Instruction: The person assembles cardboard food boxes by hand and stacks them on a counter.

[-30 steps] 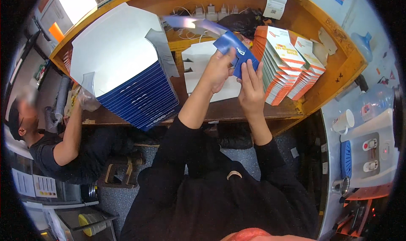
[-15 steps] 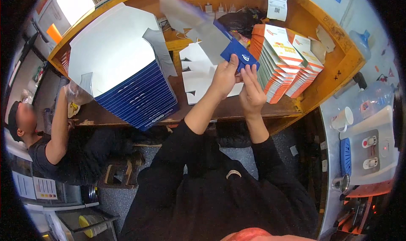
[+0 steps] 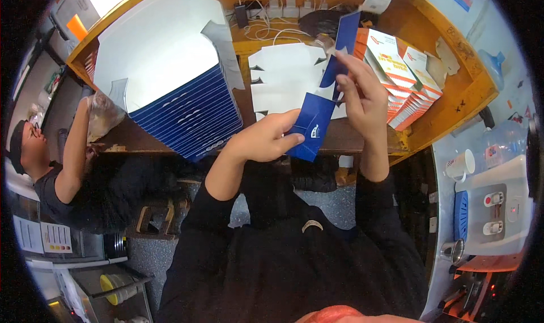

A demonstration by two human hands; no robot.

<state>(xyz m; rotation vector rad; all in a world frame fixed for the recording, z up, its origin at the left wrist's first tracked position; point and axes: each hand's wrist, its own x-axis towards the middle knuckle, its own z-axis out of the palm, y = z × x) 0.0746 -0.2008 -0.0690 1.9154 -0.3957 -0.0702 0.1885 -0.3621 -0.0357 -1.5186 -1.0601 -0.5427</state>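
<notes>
A partly folded blue and white cardboard box (image 3: 318, 119) is in front of me, above the shelf's near edge. My left hand (image 3: 263, 137) grips its near end, thumb on the blue face and fingers behind. My right hand (image 3: 365, 93) is at the box's right side, thumb and fingers around the edge of a raised blue panel. Beneath and beyond lies a flat white cardboard blank (image 3: 283, 76) with notched sides. To the left of my left hand stands a tall stack of blue-sided box blanks (image 3: 181, 116), white on top.
Orange and white folded cartons (image 3: 391, 68) are stacked at the right of the wooden shelf (image 3: 462, 90). Chargers and white cables (image 3: 266, 25) line its back. At the left, a person (image 3: 56, 170) handles a clear plastic bag. A water dispenser (image 3: 498, 204) stands at the right.
The box has come nearer me and turned, its panels now bent upright. My left hand has moved left and down to its near end; my right hand has risen to its right side.
</notes>
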